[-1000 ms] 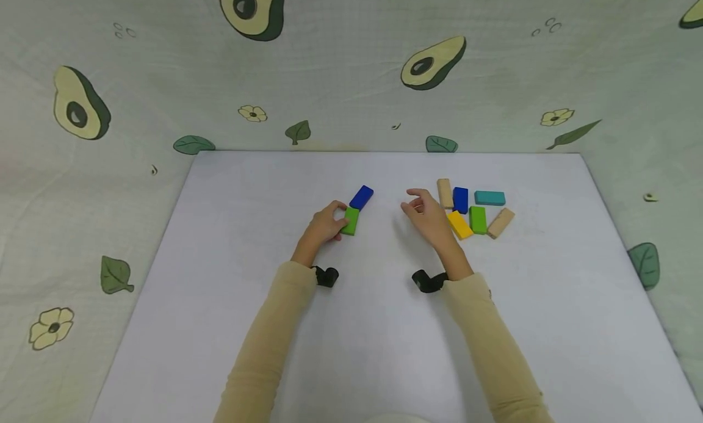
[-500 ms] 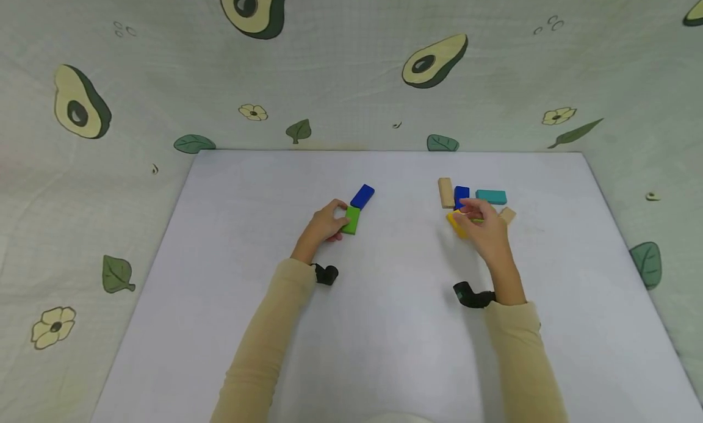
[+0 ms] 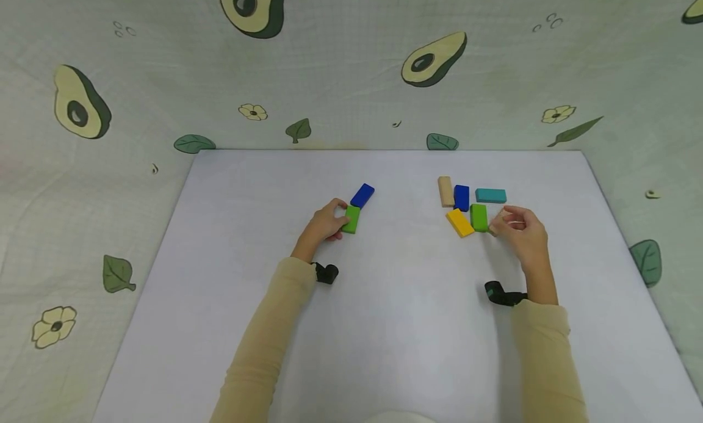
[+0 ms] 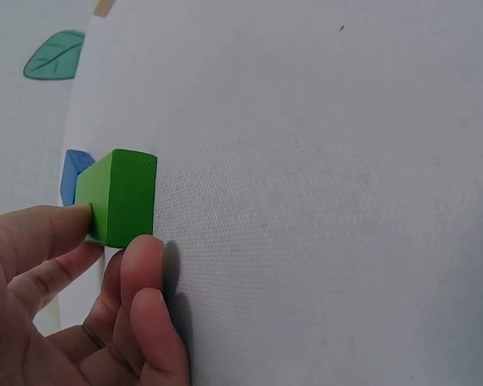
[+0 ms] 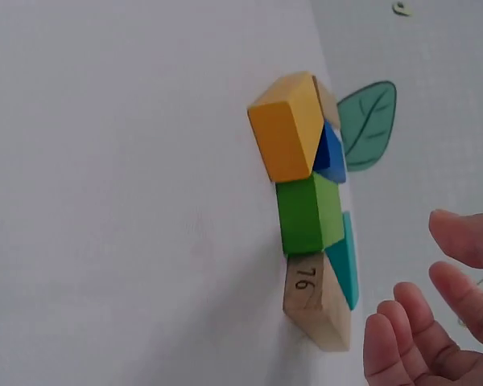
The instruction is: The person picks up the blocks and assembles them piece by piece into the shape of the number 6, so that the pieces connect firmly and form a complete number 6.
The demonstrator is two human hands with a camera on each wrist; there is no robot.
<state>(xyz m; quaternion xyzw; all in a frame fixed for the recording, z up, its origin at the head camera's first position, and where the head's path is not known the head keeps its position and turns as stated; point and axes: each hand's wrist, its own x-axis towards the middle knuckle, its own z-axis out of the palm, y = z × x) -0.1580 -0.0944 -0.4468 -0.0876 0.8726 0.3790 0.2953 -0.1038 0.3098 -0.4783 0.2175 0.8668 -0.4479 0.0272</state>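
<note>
My left hand (image 3: 324,223) pinches a green wooden block (image 3: 352,220) between thumb and fingers, low over the white table. In the left wrist view the thumb lies along one side of this green block (image 4: 129,197) and fingertips meet its lower end. A blue block (image 3: 362,195) lies against its far end. On the right, my right hand (image 3: 524,235) hovers beside a plain wooden block (image 3: 496,223), partly covering it in the head view. The right wrist view shows relaxed, parted fingers (image 5: 423,318) apart from that wooden block (image 5: 316,301), marked 76.
Left of the right hand lie a second green block (image 3: 479,218), a yellow block (image 3: 459,223), another blue block (image 3: 461,198), a teal block (image 3: 490,196) and another plain block (image 3: 446,192). An avocado-print cloth (image 3: 351,69) hangs beyond the table's back edge.
My right hand has moved right, from the space between the block groups, over the yellow and green blocks, to the plain block at the right. The left hand stays on its green block.
</note>
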